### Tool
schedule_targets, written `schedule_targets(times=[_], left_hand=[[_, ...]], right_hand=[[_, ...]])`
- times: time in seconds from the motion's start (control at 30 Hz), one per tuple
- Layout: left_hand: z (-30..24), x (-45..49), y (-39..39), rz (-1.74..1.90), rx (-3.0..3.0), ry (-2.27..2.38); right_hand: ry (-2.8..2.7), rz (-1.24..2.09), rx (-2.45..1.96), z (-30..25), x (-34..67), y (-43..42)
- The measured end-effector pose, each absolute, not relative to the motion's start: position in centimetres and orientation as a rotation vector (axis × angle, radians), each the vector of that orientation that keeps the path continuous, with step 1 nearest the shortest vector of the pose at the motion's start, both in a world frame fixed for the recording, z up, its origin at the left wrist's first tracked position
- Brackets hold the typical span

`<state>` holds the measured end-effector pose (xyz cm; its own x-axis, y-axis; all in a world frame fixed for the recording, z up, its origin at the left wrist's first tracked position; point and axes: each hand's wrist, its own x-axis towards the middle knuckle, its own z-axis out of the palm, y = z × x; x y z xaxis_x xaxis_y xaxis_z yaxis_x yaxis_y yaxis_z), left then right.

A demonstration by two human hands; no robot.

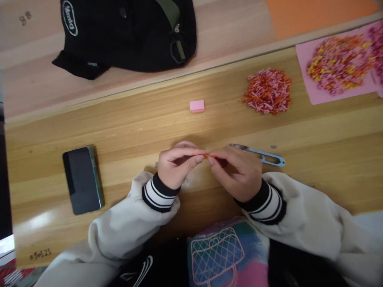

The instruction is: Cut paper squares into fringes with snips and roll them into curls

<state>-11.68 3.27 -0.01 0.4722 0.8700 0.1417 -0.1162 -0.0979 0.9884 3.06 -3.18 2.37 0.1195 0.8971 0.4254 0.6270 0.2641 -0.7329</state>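
The wooden table (143, 119) spreads out on all sides of the small pink block (197, 106). A black bag (125, 36) lies beyond the block and off to its left. Far to the right of the block and beyond it, part of an orange sheet (320, 16) shows. Also well to its right, a pink sheet (317, 95) bears a heap of pink, orange and yellow pieces (341, 63). The dark-screened phone (83, 181) lies face up, well to the block's left and nearer me.

My left hand (176, 165) is on my side of the block, a little to its left; my right hand (239, 169) is on my side too, but to its right. To the right of the block sits a loose pile of orange and pink pieces (267, 91). The blue-handled snips (257, 151) lie right of the block and nearer me, partly behind my right hand; whether I touch them I cannot tell. Smallest is the thin orange piece (208, 156), just on my side of the block: I pinch it between thumb and fingertips of both hands, left and right.
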Motion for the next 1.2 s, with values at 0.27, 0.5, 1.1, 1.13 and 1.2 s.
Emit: schedule_targets(times=[0.27,0.5,1.1,1.13,1.2], left_hand=[[-0.09,-11.8,3.21,0.962,1.423,0.756],[0.03,-11.66,3.3,0.978,1.452,0.72],[0.01,-11.58,3.35,0.98,1.417,0.688],[-0.01,-11.58,3.35,0.982,1.421,0.683],[-0.04,-11.59,3.34,0.983,1.425,0.679]], right_hand=[[-1.582,0.368,-1.446,2.34,2.94,-3.15],[-1.581,0.362,-1.456,2.27,3.0,-3.19],[-1.565,0.371,-1.443,2.39,3.05,-3.14],[-1.569,0.369,-1.445,2.41,3.05,-3.14],[-1.579,0.366,-1.454,2.46,3.06,-3.16]])
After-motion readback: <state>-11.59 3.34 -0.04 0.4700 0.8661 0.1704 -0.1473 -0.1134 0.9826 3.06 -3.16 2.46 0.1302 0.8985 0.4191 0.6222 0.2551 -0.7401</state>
